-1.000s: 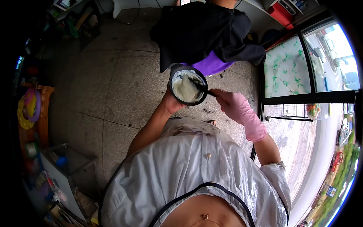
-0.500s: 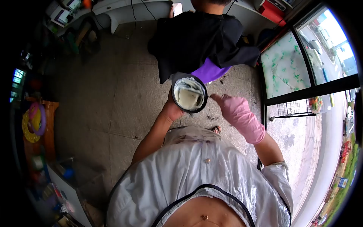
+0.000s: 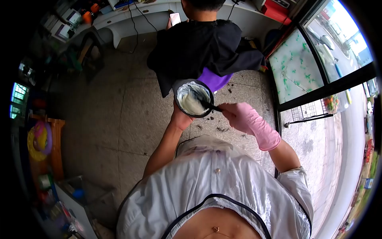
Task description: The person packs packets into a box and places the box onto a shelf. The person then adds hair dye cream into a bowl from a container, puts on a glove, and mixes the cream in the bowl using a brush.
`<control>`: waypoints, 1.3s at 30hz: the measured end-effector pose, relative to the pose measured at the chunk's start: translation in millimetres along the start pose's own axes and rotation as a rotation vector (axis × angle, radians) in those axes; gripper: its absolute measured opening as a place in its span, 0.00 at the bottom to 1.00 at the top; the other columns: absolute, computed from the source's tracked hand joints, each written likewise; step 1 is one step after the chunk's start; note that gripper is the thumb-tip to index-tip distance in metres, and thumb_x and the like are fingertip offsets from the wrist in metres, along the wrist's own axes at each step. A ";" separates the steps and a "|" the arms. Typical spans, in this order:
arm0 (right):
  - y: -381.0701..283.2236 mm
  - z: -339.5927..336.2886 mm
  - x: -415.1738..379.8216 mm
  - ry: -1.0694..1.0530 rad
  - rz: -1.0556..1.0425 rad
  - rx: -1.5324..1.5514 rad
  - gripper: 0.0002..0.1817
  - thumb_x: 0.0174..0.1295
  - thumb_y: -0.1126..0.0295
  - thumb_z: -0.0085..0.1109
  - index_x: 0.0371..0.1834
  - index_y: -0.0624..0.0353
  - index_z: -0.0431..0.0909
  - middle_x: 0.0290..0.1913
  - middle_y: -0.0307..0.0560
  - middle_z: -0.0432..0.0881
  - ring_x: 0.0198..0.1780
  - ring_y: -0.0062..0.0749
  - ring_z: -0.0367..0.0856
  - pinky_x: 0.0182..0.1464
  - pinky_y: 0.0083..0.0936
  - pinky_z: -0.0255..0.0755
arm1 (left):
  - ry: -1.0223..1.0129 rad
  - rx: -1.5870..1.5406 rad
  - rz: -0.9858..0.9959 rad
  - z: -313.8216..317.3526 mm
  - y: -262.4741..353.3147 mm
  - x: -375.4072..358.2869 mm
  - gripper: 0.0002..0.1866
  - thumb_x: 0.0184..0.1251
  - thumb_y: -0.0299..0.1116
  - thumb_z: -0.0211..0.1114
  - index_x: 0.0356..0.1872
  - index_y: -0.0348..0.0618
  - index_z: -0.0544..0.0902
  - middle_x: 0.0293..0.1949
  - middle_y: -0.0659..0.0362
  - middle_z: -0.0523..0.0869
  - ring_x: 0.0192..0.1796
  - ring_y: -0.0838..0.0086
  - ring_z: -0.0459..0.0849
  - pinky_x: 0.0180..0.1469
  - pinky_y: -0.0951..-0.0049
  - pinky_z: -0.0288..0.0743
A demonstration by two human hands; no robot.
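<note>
My left hand [image 3: 181, 118] holds a black bowl [image 3: 180, 88] from below; the bowl is filled with white cream [image 3: 190, 104]. My right hand [image 3: 240, 116], in a pink glove, grips the thin handle of a black tint brush [image 3: 203, 99] whose bristles rest in the cream. Just beyond the bowl sits a person in a black cape [image 3: 201, 47] over purple cloth [image 3: 215, 78], with their back to me.
A counter [image 3: 131, 18] with cables, a phone [image 3: 174, 18] and small items runs along the back. Glass doors [image 3: 306, 67] stand at the right, with a street outside. Shelves with toys and clutter [image 3: 39, 139] line the left. Hair clippings lie on the tiled floor [image 3: 115, 115].
The brush was out of the bowl half a second ago and now lies in the cream again. The view has tilted up, showing more of the seated person and the counter.
</note>
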State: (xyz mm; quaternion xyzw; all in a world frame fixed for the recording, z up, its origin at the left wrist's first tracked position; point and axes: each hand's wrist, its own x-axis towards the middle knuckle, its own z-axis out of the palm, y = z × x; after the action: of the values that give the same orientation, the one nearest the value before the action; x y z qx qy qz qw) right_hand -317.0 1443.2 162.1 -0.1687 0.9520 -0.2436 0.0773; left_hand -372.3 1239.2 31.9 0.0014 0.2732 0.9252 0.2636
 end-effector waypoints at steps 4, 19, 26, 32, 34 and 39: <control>2.5 -12.3 0.6 0.059 0.010 0.123 0.10 0.61 0.70 0.52 0.44 0.55 0.78 0.22 0.52 0.78 0.23 0.48 0.77 0.26 0.34 0.70 | -0.004 -0.143 0.029 16.7 -15.3 9.1 0.27 0.69 0.55 0.43 0.58 0.47 0.70 0.54 0.59 0.76 0.56 0.69 0.75 0.57 0.65 0.71; 74.1 -31.8 -21.9 -0.019 -0.035 -0.056 0.08 0.60 0.67 0.54 0.37 0.57 0.78 0.21 0.55 0.75 0.25 0.53 0.75 0.28 0.38 0.69 | -0.035 -0.153 0.128 56.6 -75.4 36.8 0.26 0.69 0.51 0.49 0.60 0.45 0.68 0.56 0.59 0.75 0.57 0.70 0.74 0.58 0.66 0.72; 101.3 -58.8 -40.1 -0.135 -0.133 -0.048 0.07 0.60 0.67 0.54 0.35 0.57 0.78 0.22 0.52 0.77 0.25 0.49 0.77 0.29 0.37 0.70 | -0.093 -0.131 0.012 28.6 -106.2 38.3 0.30 0.66 0.56 0.48 0.60 0.44 0.67 0.55 0.55 0.75 0.55 0.66 0.77 0.52 0.65 0.78; 91.5 -58.5 -42.1 -0.077 -0.155 -0.092 0.07 0.60 0.66 0.54 0.35 0.56 0.78 0.23 0.52 0.78 0.28 0.49 0.78 0.30 0.37 0.71 | -0.189 -0.306 -0.020 46.1 -109.3 36.4 0.33 0.66 0.60 0.46 0.60 0.43 0.66 0.55 0.53 0.76 0.53 0.65 0.79 0.51 0.66 0.80; 101.9 -64.7 -45.3 -0.090 -0.126 -0.124 0.07 0.59 0.66 0.55 0.35 0.55 0.79 0.24 0.52 0.78 0.28 0.48 0.78 0.30 0.37 0.71 | -0.179 -0.335 -0.027 41.1 -110.9 37.0 0.34 0.65 0.61 0.46 0.60 0.43 0.66 0.55 0.53 0.76 0.53 0.64 0.79 0.51 0.66 0.80; 99.2 -50.2 -30.7 -0.008 -0.099 -0.253 0.06 0.59 0.67 0.55 0.36 0.54 0.78 0.24 0.51 0.78 0.26 0.48 0.79 0.28 0.37 0.72 | -0.015 -0.287 -0.022 51.8 -116.5 44.6 0.33 0.66 0.59 0.45 0.61 0.43 0.66 0.57 0.53 0.74 0.56 0.61 0.77 0.53 0.64 0.77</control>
State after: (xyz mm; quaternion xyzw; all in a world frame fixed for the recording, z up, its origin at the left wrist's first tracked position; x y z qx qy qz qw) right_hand -328.0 1558.0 159.1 -0.2246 0.9653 -0.1244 0.0469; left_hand -346.4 1370.1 10.7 -0.0322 0.1359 0.9518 0.2731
